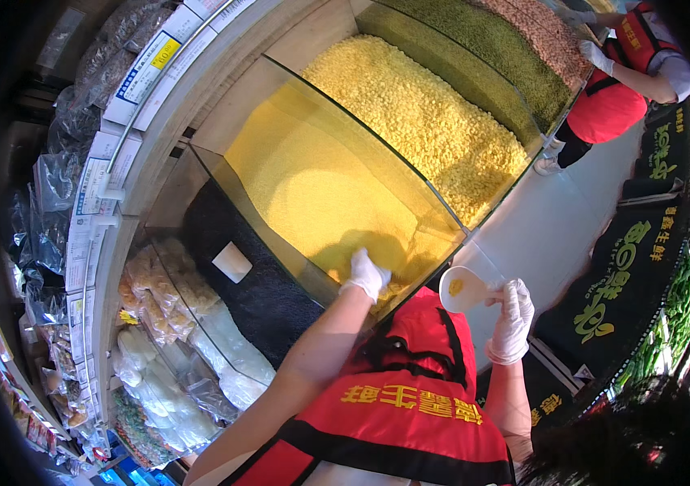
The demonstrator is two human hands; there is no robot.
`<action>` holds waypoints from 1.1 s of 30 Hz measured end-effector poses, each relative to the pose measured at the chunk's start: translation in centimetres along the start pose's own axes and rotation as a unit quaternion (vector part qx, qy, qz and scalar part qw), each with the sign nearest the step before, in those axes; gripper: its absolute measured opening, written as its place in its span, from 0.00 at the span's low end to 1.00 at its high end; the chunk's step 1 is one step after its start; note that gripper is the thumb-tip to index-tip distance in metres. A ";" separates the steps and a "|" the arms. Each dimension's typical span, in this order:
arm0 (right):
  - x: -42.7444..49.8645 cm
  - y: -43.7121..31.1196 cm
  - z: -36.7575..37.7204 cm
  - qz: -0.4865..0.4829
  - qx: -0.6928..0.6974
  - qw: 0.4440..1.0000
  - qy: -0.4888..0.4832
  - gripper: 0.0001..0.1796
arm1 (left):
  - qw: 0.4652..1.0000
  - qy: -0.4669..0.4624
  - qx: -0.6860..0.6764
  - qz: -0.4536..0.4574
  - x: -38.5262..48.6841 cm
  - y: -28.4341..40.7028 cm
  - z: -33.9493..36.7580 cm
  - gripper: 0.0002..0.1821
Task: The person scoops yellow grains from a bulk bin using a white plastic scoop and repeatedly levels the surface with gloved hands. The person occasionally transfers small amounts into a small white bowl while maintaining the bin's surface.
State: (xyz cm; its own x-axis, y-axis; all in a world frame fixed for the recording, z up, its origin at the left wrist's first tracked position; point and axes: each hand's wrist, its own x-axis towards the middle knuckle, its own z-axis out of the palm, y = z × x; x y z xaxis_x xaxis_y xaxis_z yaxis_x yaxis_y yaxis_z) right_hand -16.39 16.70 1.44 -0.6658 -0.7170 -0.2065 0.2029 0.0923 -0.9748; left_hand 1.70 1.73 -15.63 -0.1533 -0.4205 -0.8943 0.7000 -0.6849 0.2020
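Note:
My right hand [510, 322], in a white glove, grips the handle of a white plastic scoop [465, 297] in front of the bin. A small patch of yellow grain lies in the scoop's bowl. My left hand [369, 276], also gloved, is inside the front of a glass-sided bin, low over fine yellow grain [320, 194]. Its fingers are partly turned from view, so whether they hold grain is unclear. A shadow falls on the grain around this hand. The bin's glass divider [375, 143] separates the fine grain from coarser yellow grain [418, 115].
Left of my arm, a bin of black grain [272, 304] holds a white scoop [232, 262]. Bagged goods [162, 376] lie nearer. Price labels [144, 73] line the rear shelf. A co-worker [618, 79] in a red apron stands at the far bins. Green vegetables [661, 328] are at right.

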 end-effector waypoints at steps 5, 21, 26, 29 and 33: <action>-0.1 -0.2 0.2 -0.003 0.002 1.000 0.001 0.15 | 0.978 -0.167 -0.119 0.043 -4.3 9.2 6.8 0.24; 0.5 -0.9 1.1 0.011 0.006 1.000 -0.018 0.13 | 0.850 0.226 0.389 0.273 2.8 -1.2 -8.3 0.16; 0.2 -0.6 1.1 0.009 0.021 1.000 -0.015 0.14 | 0.723 0.368 0.541 0.222 8.0 -2.6 -8.9 0.35; 0.0 -0.3 1.1 0.020 0.025 0.999 -0.017 0.14 | 0.743 0.282 0.585 0.160 6.6 -3.0 -8.8 0.34; 0.0 -0.4 0.9 0.008 0.015 0.999 -0.033 0.15 | 0.783 0.001 0.617 0.075 2.4 -3.6 -5.9 0.32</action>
State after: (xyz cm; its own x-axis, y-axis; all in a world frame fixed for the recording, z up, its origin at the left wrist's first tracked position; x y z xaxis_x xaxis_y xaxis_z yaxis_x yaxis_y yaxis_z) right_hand -15.76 16.03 1.88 -0.6144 -0.7593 -0.2145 0.2354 0.0830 -0.9683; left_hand 2.92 6.76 -20.85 -0.1316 -0.5510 -0.8241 -0.4982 -0.6819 0.5355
